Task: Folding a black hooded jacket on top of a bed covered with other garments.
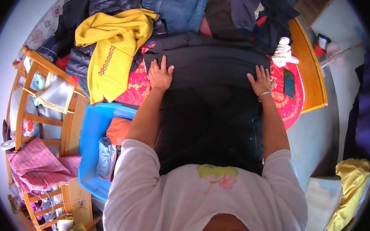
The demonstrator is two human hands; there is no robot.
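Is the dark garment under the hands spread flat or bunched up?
Spread flat: the dark fabric garment lies smooth across the table, with the left hand and right hand pressed palm-down on its far corners.

A round wooden surface (pixel 306 53) is covered by a red patterned cloth (pixel 137 82). A wooden chair (pixel 37 124) is set at the left, beside a blue plastic tub (pixel 91 134). Grey floor (pixel 317 137) is seen at the right, brightly lit by daylight.
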